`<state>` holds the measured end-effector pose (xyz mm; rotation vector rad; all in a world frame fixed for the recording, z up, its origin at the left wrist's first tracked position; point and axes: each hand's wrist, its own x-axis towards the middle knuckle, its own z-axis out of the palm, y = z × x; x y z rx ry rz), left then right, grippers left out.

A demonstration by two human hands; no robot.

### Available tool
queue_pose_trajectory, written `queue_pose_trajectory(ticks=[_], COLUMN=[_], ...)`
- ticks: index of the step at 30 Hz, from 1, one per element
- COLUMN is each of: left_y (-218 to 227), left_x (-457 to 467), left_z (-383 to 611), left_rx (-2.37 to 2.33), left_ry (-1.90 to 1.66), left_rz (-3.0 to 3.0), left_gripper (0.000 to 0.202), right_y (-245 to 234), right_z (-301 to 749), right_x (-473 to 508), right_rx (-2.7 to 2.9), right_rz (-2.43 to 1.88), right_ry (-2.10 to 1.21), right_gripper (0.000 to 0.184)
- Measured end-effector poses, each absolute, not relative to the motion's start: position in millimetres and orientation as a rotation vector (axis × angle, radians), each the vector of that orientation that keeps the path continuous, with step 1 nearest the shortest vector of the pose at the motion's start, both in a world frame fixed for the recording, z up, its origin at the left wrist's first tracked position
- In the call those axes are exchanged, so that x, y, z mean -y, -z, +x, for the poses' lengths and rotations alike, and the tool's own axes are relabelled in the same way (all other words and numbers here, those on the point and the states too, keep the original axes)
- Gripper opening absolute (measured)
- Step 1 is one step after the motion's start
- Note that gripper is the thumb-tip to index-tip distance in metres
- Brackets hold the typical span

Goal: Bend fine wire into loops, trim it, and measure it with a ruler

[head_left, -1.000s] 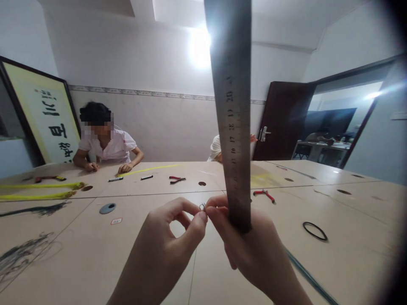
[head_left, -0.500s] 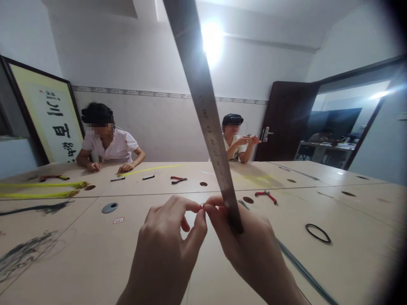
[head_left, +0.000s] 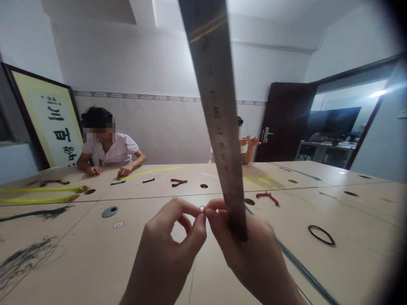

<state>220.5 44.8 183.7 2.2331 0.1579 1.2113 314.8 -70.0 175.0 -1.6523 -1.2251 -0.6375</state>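
Observation:
My left hand (head_left: 173, 239) and my right hand (head_left: 244, 250) meet in front of me above the beige table (head_left: 79, 245). Both pinch a tiny metal ring (head_left: 202, 208) between thumb and forefinger tips. My right hand also grips the lower end of a long steel ruler (head_left: 219, 114), which stands nearly upright and leans slightly left toward the camera. A dark cord (head_left: 299, 269) runs across the table under my right hand.
Red pliers (head_left: 267, 196) and a black ring (head_left: 321, 235) lie to the right. Yellow cords (head_left: 41, 194), black thread bundles (head_left: 25, 254), a grey disc (head_left: 110, 211) and more pliers (head_left: 178, 181) lie left and beyond. Two people (head_left: 108, 146) sit at the far side. A dark door (head_left: 282, 120) stands open at right.
The ruler tipped left, then swung back closer to upright and nearer the camera, now covering the far person. Both hands keep pinching the small ring.

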Motion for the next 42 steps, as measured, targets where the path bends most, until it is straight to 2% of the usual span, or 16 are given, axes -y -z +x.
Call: queue_pose_trajectory(ticks=[7,12,15,19,23,26,32,42], left_y=[-182,-185,-189,-191,-192,-191,-189,-190], left_x=[-45,-37,-37,-42,-42,-38,-31,-32], left_z=[220,220,220,219,217,217,216,212], left_rx=[-0.16,-0.246,-0.297,-0.259,-0.236,-0.188,-0.327,-0.056], left_ry=[-1.056,-1.185,-1.253,-1.286,-1.321,-1.301,-1.337,-1.336], left_rz=[2.107,2.031,2.038,2.119,2.087,2.047,1.896,1.979], left_gripper=[0.015,0.015,0.014,0.014,0.015,0.016,0.019,0.021], right_y=[-176,-178,-177,-180,-189,-191,-184,-182], right_z=[314,319,320,319,322,325,323,332], right_x=[71,75,78,79,84,88,85,80], right_rx=[1.235,1.193,1.096,0.978,1.042,1.017,1.104,1.264], right_rz=[-1.557,-1.546,-1.367,-0.9,-0.761,-0.77,-0.813,-0.721], right_ry=[0.524,0.462,0.299,-0.075,-0.103,-0.165,-0.179,-0.289], right_gripper=[0.017,0.014,0.022,0.039,0.047,0.04,0.006,0.024])
